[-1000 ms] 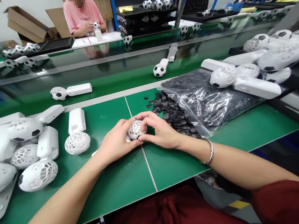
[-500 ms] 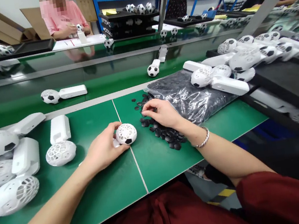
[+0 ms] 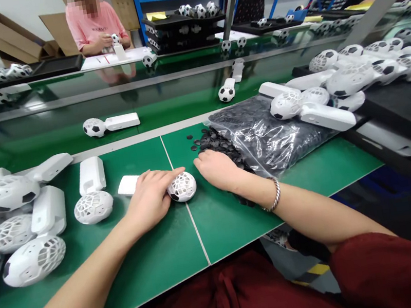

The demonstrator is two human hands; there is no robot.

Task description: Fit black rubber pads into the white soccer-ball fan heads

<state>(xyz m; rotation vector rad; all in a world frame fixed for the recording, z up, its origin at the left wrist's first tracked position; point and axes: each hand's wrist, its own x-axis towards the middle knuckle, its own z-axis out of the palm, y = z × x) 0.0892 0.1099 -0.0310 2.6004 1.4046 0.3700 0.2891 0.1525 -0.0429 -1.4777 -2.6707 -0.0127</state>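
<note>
My left hand [image 3: 149,194] is closed around a white football-patterned housing [image 3: 182,186] with an openwork face, fingers over its top and thumb low at the side. Its white rectangular base [image 3: 128,185] pokes out behind the hand. Just right of the housing, with a small gap between, my right hand [image 3: 214,170] has its fingers pinched together; what they hold, if anything, is hidden. A heap of small black panel pieces [image 3: 216,141] lies behind and partly under that hand, spilling from a clear plastic bag [image 3: 265,134].
More white football housings [image 3: 31,259] crowd the left of the green table [image 3: 156,266]; one stands alone nearby [image 3: 94,207]. Others are piled at right [image 3: 287,104] over black trays [image 3: 405,112]. Beyond runs a conveyor belt [image 3: 169,100] carrying housings. A co-worker in pink [image 3: 97,28] sits opposite.
My right hand has drawn back from the black pieces toward the housing. The housing has turned in my left hand, whose fingers now lie over its top. Belt items appear shifted right.
</note>
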